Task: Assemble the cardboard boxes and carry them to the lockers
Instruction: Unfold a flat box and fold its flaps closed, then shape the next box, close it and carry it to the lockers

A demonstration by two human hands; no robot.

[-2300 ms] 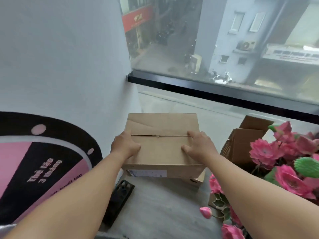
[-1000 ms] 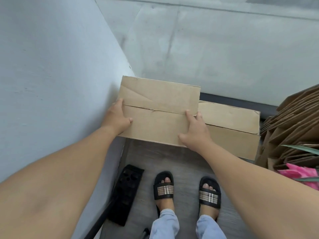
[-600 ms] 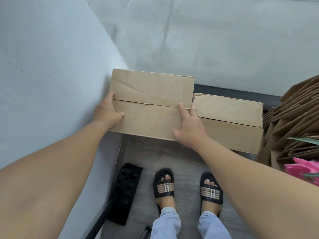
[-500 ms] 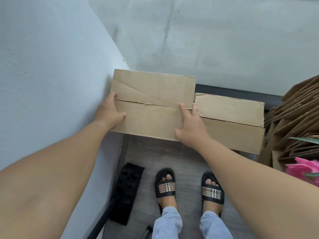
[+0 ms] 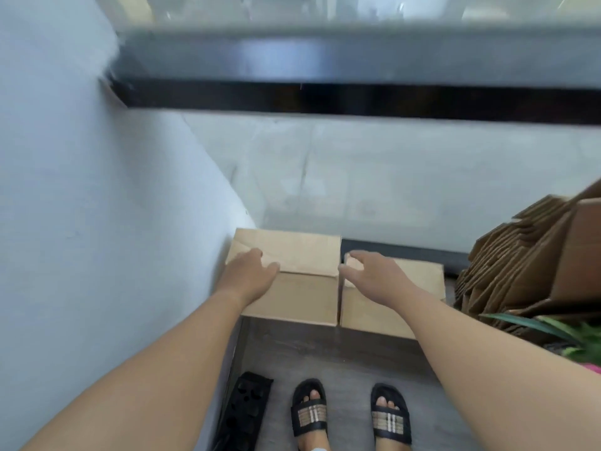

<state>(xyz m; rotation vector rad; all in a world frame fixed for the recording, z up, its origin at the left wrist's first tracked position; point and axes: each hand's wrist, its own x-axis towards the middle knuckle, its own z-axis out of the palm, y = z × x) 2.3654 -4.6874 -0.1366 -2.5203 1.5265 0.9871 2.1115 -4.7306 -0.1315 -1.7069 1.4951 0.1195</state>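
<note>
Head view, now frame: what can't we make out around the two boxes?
- Window at the top: motion blur, nothing outside readable.
- Right box: top partly covered by the right hand and forearm.
- Left box: left hand hides its near-left corner; contact unclear.
- Flat cardboard stack: cut off by the right edge.
- Lockers: not in view.

The grey wood-grain floor (image 5: 325,349) fills the lower middle of the frame. On it sit two closed cardboard boxes (image 5: 302,281) side by side — a black perforated object (image 5: 244,411), perhaps a doorstop, lower left — and flattened cardboard (image 5: 520,262) at right.
</note>
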